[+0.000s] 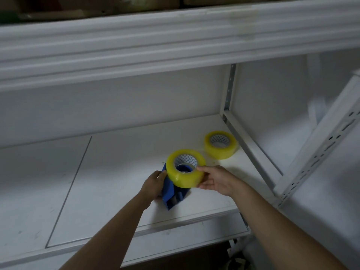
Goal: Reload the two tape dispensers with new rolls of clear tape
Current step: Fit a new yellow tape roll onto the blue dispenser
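Observation:
A blue tape dispenser (171, 193) stands on the white shelf (109, 182), and my left hand (153, 185) grips its left side. My right hand (214, 181) holds a yellowish clear tape roll (185, 177) by its right rim, over the dispenser's blue hub, which shows through the roll's core. A second clear tape roll (221, 145) lies flat on the shelf to the back right, apart from both hands. Only one dispenser is in view.
An upper shelf beam (175, 45) hangs low across the top. A perforated metal upright (319, 151) and the rear post (228, 90) bound the shelf on the right. A seam (72, 184) runs down the shelf board on the left.

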The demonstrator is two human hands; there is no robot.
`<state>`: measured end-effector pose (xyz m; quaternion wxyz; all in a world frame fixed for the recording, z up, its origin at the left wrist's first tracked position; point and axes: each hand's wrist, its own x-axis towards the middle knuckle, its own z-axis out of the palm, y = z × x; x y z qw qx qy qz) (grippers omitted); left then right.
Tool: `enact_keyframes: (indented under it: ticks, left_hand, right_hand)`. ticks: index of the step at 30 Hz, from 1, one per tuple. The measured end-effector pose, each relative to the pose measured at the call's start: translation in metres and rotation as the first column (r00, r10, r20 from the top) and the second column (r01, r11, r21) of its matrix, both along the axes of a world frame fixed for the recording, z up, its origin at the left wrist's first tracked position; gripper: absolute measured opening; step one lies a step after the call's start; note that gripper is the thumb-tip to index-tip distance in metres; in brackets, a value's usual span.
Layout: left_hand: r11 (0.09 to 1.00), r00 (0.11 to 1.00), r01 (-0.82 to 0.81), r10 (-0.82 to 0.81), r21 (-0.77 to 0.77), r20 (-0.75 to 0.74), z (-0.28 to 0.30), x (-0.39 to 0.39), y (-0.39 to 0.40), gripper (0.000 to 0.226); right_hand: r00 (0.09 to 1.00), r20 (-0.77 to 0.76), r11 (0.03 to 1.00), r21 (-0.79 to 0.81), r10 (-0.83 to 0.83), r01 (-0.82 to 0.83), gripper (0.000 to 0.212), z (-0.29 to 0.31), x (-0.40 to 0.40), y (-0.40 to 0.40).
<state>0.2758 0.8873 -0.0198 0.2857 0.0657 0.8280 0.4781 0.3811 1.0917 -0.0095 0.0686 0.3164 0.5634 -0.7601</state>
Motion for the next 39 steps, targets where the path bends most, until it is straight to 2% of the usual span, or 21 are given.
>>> enact_keyframes:
  ticks: [6,11,14,18,21,23,26,28,29,32,34,36,38,39]
  left_hand:
    - [0.993,0.990,0.032,-0.047,-0.111,-0.136,-0.001,-0.006,0.001,0.029]
    - [0.971,0.969,0.048,-0.102,-0.236,-0.225,0.012,-0.010,0.003,0.031]
    - [0.949,0.961,0.056,-0.135,-0.309,-0.242,0.014,-0.011,0.004,0.035]
    - [0.959,0.961,0.097,-0.161,-0.267,-0.226,0.014,-0.014,0.004,0.030]
    - [0.955,0.953,0.097,-0.171,-0.281,-0.251,0.008,-0.016,-0.001,0.036]
    - [0.928,0.891,0.060,-0.216,-0.369,-0.399,0.001,-0.016,-0.005,0.048]
    - [0.935,0.725,0.095,-0.301,-0.343,-0.620,0.002,-0.008,-0.006,0.057]
    - [0.876,0.620,0.186,-0.456,-0.445,-0.638,0.003,-0.003,-0.004,0.070]
    - [0.848,0.600,0.209,-0.504,-0.487,-0.622,0.002,-0.002,-0.003,0.075]
    - [0.856,0.696,0.193,-0.464,-0.480,-0.548,-0.001,-0.004,-0.003,0.064]
    - [0.917,0.819,0.127,-0.312,-0.378,-0.482,-0.001,-0.007,-0.004,0.066]
    - [0.941,0.936,0.054,-0.164,-0.333,-0.311,0.001,-0.013,-0.005,0.075]
    - [0.943,0.984,0.059,-0.111,-0.327,-0.142,0.006,-0.017,-0.005,0.059]
    - [0.942,0.988,0.065,-0.107,-0.329,-0.111,0.008,-0.017,-0.005,0.048]
  right_hand:
    - [1.000,0.020,0.999,-0.037,-0.005,0.006,0.038,-0.005,0.000,0.001]
    - [0.998,0.011,0.994,0.096,-0.056,0.055,0.045,-0.008,-0.009,-0.002]
    - [0.997,0.012,0.984,0.161,-0.077,0.074,0.041,-0.008,-0.007,-0.001]
    - [0.996,-0.018,0.982,0.164,-0.090,0.092,0.043,-0.006,-0.005,0.002]
    - [0.991,-0.083,0.991,0.071,-0.107,0.113,0.037,-0.006,-0.003,0.002]
    - [0.978,-0.134,0.987,-0.020,-0.160,0.159,0.029,-0.007,0.000,0.001]
    - [0.941,-0.181,0.958,-0.078,-0.285,0.275,0.024,-0.010,0.001,0.003]
    - [0.921,-0.160,0.934,-0.018,-0.354,0.356,0.030,-0.011,-0.002,0.006]
    - [0.911,-0.138,0.918,0.022,-0.389,0.395,0.034,-0.011,-0.003,0.008]
    - [0.894,-0.078,0.892,0.070,-0.440,0.446,0.040,-0.014,-0.001,0.011]
    - [0.893,-0.059,0.893,0.041,-0.446,0.448,0.039,-0.016,0.002,0.011]
    - [0.891,-0.039,0.891,0.017,-0.453,0.453,0.040,-0.018,0.005,0.010]
    - [0.892,-0.019,0.892,0.010,-0.452,0.452,0.043,-0.019,0.008,0.009]
    - [0.891,-0.011,0.891,0.015,-0.454,0.454,0.044,-0.019,0.009,0.009]
